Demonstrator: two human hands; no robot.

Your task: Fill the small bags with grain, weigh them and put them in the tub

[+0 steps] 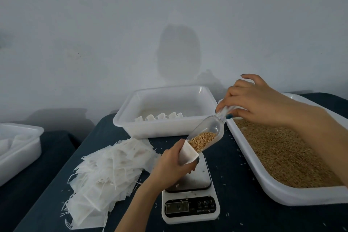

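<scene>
My left hand [172,165] grips a small white bag [188,153] above the kitchen scale [190,203], its mouth held open and facing up and right. My right hand [252,100] pinches the handle of a clear plastic scoop [209,133], tilted down with its lip inside the bag's mouth. Golden grain lies in the scoop's lower end. On the right a wide white tray [278,192] holds loose grain [282,152]. The white tub [150,128] at the back holds several filled bags [162,116].
A heap of empty white bags [105,171] with loose strings lies left of the scale on the dark cloth. Another white tub [22,149] stands at the far left. Stray grains dot the cloth around the scale. A pale wall rises behind the table.
</scene>
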